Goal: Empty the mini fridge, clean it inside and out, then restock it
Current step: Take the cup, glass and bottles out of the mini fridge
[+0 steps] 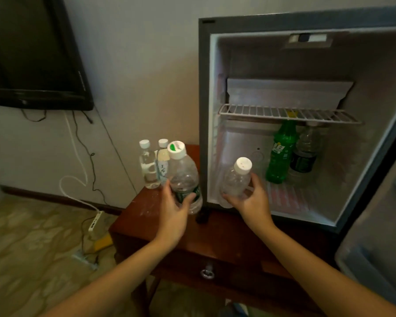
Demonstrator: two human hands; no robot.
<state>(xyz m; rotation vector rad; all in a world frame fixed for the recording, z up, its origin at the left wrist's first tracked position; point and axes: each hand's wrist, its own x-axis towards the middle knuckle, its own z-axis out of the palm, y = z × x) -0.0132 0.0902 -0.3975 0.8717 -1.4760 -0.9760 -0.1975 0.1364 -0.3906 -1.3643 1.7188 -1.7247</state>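
1. labels. green soda btl (280,154): green label w/ white writing, not legible. dark-label water btl (305,152): label text too small to read. large water btl (183,177): white cap w/ green mark on top, dark green label band low on body, text not legible. two small water btls (148,165): white caps; the right one has dark marks on a pale label, unreadable. small clear btl (236,179): white cap, no label text seen.

2. mini fridge (202,110): dark grey casing, white interior. stands on wooden table (146,216), right part of view, against wall. fridge door (380,225) is swung open at right. wire shelf (284,113) spans the mid interior. green soda btl and dark-label water btl stand upright below it, side by side at rear.

3. hands. left hand (173,211) grips large water btl round lower body, left of fridge, over table, near the two small water btls. right hand (253,200) grips small clear btl at lower-left corner of fridge opening.

4. surroundings. tv (32,53) on wall upper left, cables below; power strip (95,223) on floor.
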